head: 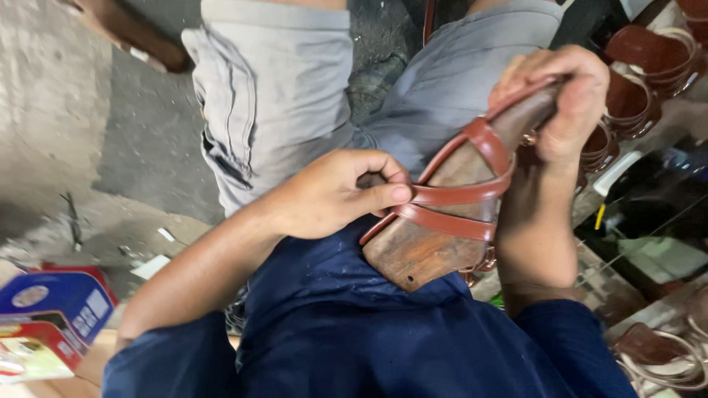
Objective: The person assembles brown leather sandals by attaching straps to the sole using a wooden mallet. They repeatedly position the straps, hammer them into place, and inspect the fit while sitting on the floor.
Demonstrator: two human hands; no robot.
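A wooden shoe last (431, 247) with reddish-brown leather sandal straps (461, 197) stretched over it rests against my dark blue shirt, its heel end toward my chest. My left hand (335, 193) pinches the straps at the side of the last, thumb pressed on one strap. My right hand (564, 92) grips the far toe end of the last and the strap there, fingers curled over it. My lap in grey trousers (280, 96) lies below the last.
Several brown leather sandal uppers (649, 66) lie stacked at the upper right, and more lie at the lower right (664, 354). A blue and red cardboard package (51, 317) sits at the lower left. Bare concrete floor (66, 125) stretches on the left.
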